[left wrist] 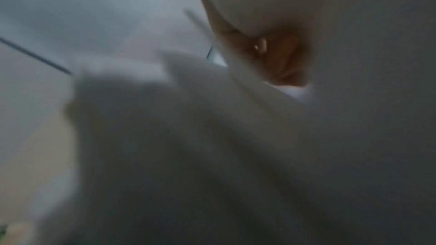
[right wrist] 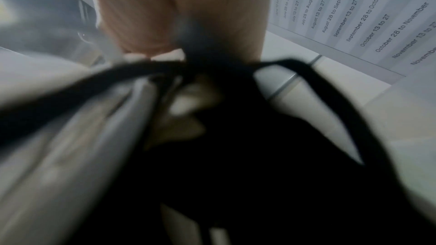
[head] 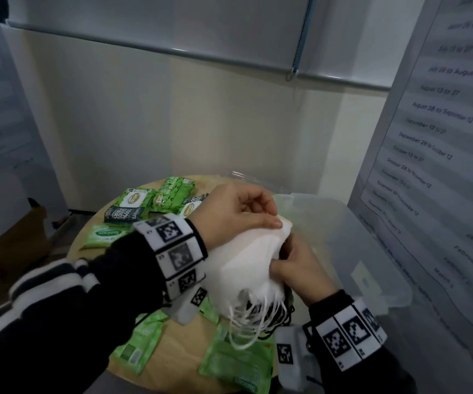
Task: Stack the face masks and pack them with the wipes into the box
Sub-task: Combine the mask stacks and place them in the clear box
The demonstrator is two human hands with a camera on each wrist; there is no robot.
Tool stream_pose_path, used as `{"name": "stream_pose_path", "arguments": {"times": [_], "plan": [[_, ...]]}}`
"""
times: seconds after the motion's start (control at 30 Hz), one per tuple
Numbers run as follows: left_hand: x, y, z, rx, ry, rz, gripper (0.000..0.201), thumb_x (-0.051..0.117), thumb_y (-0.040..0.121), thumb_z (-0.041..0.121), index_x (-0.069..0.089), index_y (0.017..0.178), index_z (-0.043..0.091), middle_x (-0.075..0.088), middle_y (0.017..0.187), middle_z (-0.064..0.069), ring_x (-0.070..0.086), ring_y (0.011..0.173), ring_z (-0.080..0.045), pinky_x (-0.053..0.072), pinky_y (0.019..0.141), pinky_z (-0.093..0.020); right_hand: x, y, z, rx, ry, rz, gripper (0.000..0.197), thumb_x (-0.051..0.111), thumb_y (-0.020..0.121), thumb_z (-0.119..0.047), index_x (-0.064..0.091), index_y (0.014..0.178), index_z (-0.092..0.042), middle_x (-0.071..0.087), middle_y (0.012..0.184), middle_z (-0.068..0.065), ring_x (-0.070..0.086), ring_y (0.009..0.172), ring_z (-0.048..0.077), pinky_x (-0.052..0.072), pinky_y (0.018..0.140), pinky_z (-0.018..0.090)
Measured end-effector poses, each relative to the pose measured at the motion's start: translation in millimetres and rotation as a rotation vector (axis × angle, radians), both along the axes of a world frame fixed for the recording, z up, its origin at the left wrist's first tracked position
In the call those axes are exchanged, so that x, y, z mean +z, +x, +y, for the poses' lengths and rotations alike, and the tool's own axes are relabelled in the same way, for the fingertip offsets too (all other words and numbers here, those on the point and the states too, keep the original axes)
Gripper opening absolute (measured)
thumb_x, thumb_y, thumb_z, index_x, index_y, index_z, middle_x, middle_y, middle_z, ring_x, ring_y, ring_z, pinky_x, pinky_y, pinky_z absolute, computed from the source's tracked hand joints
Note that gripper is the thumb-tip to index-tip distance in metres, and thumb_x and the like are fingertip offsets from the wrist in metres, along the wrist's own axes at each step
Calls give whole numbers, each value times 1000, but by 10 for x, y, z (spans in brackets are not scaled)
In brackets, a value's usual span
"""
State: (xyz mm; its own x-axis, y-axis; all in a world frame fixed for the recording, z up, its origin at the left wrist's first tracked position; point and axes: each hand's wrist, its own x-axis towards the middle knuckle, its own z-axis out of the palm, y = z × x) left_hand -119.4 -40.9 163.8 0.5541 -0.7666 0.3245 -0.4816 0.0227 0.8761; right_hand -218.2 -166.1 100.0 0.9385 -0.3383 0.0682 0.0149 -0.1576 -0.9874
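A bundle of white face masks [head: 246,268] is held between both hands above the round wooden surface [head: 178,345], just beside the clear plastic box [head: 371,251]. The left hand [head: 235,214] is laid over the top of the bundle, with the fingers curled and the thumb pressed along the far corner of the masks, so that the stack is pinched from above. The right hand [head: 300,268] is closed around the bundle from the right side, with the fingers tucked under the edge and the thumb set against the white fabric. White ear loops [head: 246,322] are seen hanging from the near end of the bundle, and dark loops are mixed among them. In the right wrist view, black straps [right wrist: 235,66] are seen crossing in front of the fingers [right wrist: 165,16], though the rest is blurred. In the left wrist view, only blurred white fabric [left wrist: 212,137] and a part of the hand are shown.

Both forearms are brought in from the near side, in dark sleeves with marker bands at the wrists. Green packs of wipes [head: 133,206] are scattered on the surface, some beyond the left hand and some nearer, below the bundle. The box stands open to the right of the hands.
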Motion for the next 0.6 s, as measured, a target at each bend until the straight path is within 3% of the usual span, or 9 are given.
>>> {"name": "stream_pose_path", "arguments": {"times": [0.1, 0.17, 0.23, 0.3, 0.43, 0.53, 0.6], "plan": [[-126, 13, -87, 206, -110, -112, 11, 75, 76, 18, 66, 72, 19, 61, 65, 0, 46, 56, -2, 39, 57, -13, 8, -11, 39, 39, 26, -4, 49, 72, 63, 0, 57, 105, -21, 69, 96, -10, 67, 85, 1, 52, 69, 16], [-196, 28, -115, 283, -147, -192, 8, 73, 79, 19, 67, 74, 17, 60, 65, 3, 48, 58, -3, 37, 58, -11, 19, -19, 53, 60, 100, -16, 53, 72, 67, 0, 55, 112, -21, 69, 97, -12, 67, 84, -3, 51, 67, 14], [-245, 34, -140, 316, -141, -275, 10, 71, 81, 20, 67, 77, 12, 57, 64, 9, 50, 62, 0, 36, 60, -7, 22, -24, 59, 112, 185, -23, 53, 68, 71, 1, 53, 117, -19, 71, 94, -10, 68, 84, -1, 51, 66, 14], [-292, 35, -170, 311, -116, -340, 15, 68, 84, 25, 67, 80, 11, 58, 68, 7, 51, 65, 2, 36, 64, -6, 43, -23, 72, 159, 255, -15, 52, 63, 70, 2, 54, 119, -15, 73, 89, -7, 69, 81, 3, 51, 64, 16], [-391, 71, -252, 321, -52, -435, 32, 53, 85, 42, 65, 82, 12, 61, 75, -2, 54, 73, -18, 44, 72, -31, 45, 13, 87, 172, 366, -8, 49, 50, 64, 0, 58, 112, -8, 72, 85, 1, 67, 76, 11, 52, 62, 20], [-412, 75, -282, 345, -27, -477, 42, 46, 86, 51, 63, 83, 12, 56, 74, 3, 53, 73, -20, 47, 69, -37, 50, -3, 100, 157, 537, -60, 24, 54, 72, -7, 61, 95, -5, 72, 75, 6, 68, 68, 13, 54, 61, 20], [-403, 42, -298, 351, -14, -501, 51, 39, 83, 56, 63, 83, 11, 57, 76, 0, 55, 74, -23, 48, 68, -37, 86, -30, 134, 172, 608, -98, 25, 52, 81, -17, 62, 99, -3, 73, 84, 9, 70, 76, 17, 56, 66, 24]]}}
